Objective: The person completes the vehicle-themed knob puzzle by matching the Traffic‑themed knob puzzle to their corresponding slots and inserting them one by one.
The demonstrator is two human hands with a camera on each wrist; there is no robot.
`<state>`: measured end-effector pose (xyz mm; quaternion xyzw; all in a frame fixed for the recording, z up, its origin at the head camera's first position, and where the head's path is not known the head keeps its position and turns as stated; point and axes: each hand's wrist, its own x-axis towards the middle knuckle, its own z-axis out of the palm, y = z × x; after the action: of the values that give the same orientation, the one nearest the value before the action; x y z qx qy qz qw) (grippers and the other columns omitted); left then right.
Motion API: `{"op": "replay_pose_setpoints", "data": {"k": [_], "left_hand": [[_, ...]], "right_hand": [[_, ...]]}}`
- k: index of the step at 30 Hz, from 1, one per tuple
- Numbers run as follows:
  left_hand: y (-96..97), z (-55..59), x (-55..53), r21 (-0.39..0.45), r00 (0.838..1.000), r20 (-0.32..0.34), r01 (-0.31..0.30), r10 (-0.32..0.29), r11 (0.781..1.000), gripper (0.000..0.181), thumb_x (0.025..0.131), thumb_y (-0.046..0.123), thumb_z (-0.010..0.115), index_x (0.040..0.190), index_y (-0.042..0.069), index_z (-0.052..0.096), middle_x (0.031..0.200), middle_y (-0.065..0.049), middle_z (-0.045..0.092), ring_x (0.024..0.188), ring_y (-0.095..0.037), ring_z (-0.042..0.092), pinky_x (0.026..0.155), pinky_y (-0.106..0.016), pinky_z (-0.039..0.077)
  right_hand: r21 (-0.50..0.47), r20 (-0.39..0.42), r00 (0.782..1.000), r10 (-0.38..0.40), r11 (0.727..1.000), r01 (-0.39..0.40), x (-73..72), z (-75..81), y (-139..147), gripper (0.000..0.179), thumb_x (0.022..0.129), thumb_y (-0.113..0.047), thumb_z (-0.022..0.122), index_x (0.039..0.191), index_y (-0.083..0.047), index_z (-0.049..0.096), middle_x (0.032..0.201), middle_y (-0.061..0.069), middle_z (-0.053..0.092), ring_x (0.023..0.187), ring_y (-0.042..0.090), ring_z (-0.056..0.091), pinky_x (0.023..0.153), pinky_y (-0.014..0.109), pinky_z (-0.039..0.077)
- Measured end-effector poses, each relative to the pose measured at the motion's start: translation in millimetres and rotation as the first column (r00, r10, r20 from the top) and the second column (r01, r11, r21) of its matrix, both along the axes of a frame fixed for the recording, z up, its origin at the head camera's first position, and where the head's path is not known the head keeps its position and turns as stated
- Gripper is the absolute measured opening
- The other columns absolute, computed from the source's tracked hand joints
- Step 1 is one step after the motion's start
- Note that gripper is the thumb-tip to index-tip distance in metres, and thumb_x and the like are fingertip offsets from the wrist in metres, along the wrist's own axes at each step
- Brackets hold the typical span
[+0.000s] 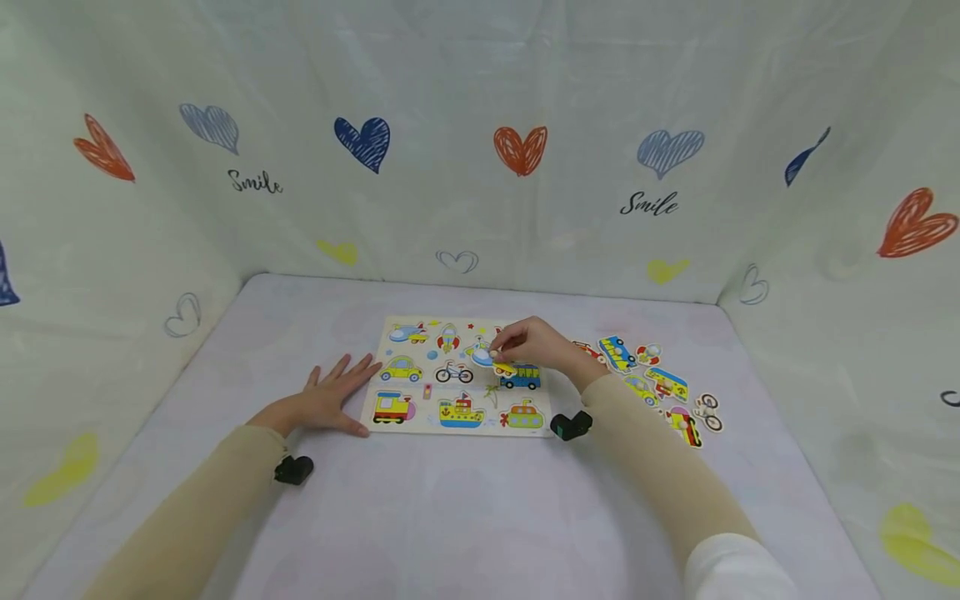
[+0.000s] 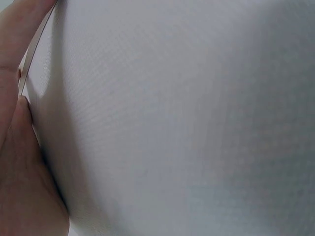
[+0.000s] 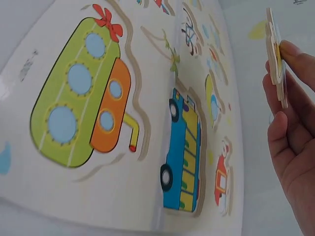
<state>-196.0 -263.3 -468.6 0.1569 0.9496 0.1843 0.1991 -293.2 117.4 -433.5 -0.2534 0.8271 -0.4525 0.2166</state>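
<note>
A wooden vehicle puzzle board [image 1: 426, 419] lies flat on the table, with pictures in shallow recesses. My left hand [image 1: 327, 402] rests on the table with its fingers spread, fingertips right at the board's left edge; only part of it shows in the left wrist view. Over the board's right half, my right hand [image 1: 538, 344] pinches an airplane puzzle piece [image 1: 483, 358] between thumb and fingers. In the right wrist view that piece [image 3: 275, 61] stands edge-on, raised off the board. Beneath the hand are the bus picture [image 3: 182, 157] and the submarine picture [image 3: 74, 93].
Right of the board, partly behind my right forearm, several loose pieces lie in a cluster, among them a blue bus piece [image 1: 617, 354], a bicycle piece [image 1: 707, 413] and a train piece [image 1: 684, 427]. A white curtain [image 1: 450, 208] with printed hearts surrounds the table.
</note>
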Motion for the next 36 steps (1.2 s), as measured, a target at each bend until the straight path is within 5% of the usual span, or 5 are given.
{"op": "replay_pose_setpoints", "data": {"k": [15,23,36], "left_hand": [[4.1,2.1,-1.5,0.016,1.0,-0.01,0.006,-0.005,1.0,0.115,0.068,0.049,0.085,0.156,0.014,0.02,0.162,-0.017,0.005,0.144,-0.046,-0.008,0.103,-0.073,-0.011],[3.8,1.7,-4.3,0.006,1.0,-0.007,0.008,-0.008,1.0,0.115,0.069,0.048,0.085,0.156,0.013,0.019,0.162,-0.016,0.004,0.145,-0.044,-0.009,0.103,-0.072,-0.012],[-1.2,0.9,-1.3,-0.004,1.0,0.004,0.017,-0.017,1.0,0.115,0.069,0.055,0.082,0.156,0.014,0.019,0.162,-0.016,0.004,0.144,-0.045,-0.009,0.102,-0.074,-0.011]], "right_hand": [[0.031,-0.136,0.989,0.053,0.998,-0.049,-24.0,4.2,-48.6,0.011,0.088,-0.019,0.074,0.098,-0.015,0.079,0.102,-0.002,0.063,0.098,0.018,0.057,0.088,0.03,0.05],[0.018,-0.15,0.988,0.039,0.999,-0.037,-40.5,0.5,-72.2,0.013,0.089,-0.022,0.074,0.1,-0.017,0.078,0.095,-0.001,0.063,0.087,0.019,0.053,0.071,0.029,0.044],[0.04,-0.14,0.989,0.049,0.998,-0.043,-55.5,-11.9,-122.9,0.013,0.089,-0.028,0.073,0.1,-0.022,0.078,0.096,-0.003,0.06,0.088,0.016,0.05,0.072,0.027,0.044]]}}
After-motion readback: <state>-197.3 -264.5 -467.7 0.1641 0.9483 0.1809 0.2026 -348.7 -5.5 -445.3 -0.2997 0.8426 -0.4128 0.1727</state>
